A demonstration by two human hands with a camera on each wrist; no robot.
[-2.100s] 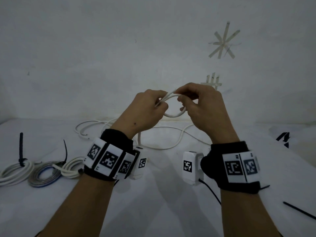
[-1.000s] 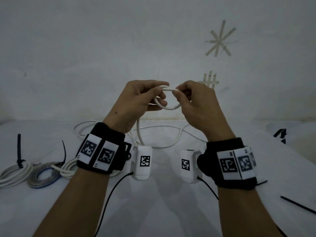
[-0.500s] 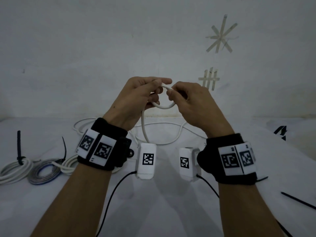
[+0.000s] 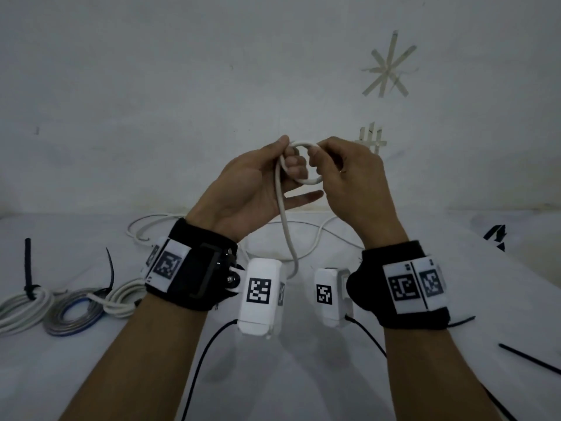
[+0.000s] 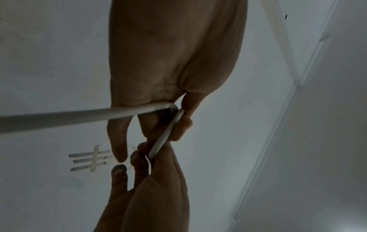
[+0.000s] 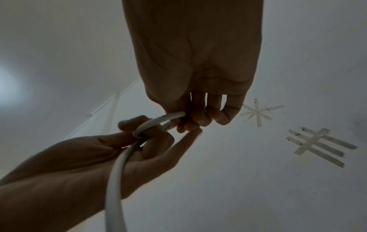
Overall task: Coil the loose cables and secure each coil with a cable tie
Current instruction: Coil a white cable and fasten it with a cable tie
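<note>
A white cable [image 4: 285, 226] rises from the table to a small loop [image 4: 303, 143] held up in front of the wall. My left hand [image 4: 288, 151] has its palm turned toward me, and its thumb and curled fingers grip the loop's left side. My right hand [image 4: 321, 161] pinches the loop's right side. In the left wrist view the cable [image 5: 79, 117] crosses under the left hand [image 5: 174, 122] to the right hand [image 5: 151, 180]. In the right wrist view the right hand [image 6: 190, 122] and left hand [image 6: 151, 135] both hold the cable [image 6: 115, 172].
Three tied coils lie at the table's left: a white coil [image 4: 21, 308], a grey-blue coil [image 4: 73, 311] and another white coil [image 4: 121, 296]. The cable's slack [image 4: 145, 226] sprawls behind the hands. A loose black cable tie [image 4: 528, 358] lies at the right.
My left hand has rolled from knuckles-up to palm toward me, and the cable now runs down across its palm. Both hands have stayed on the small loop.
</note>
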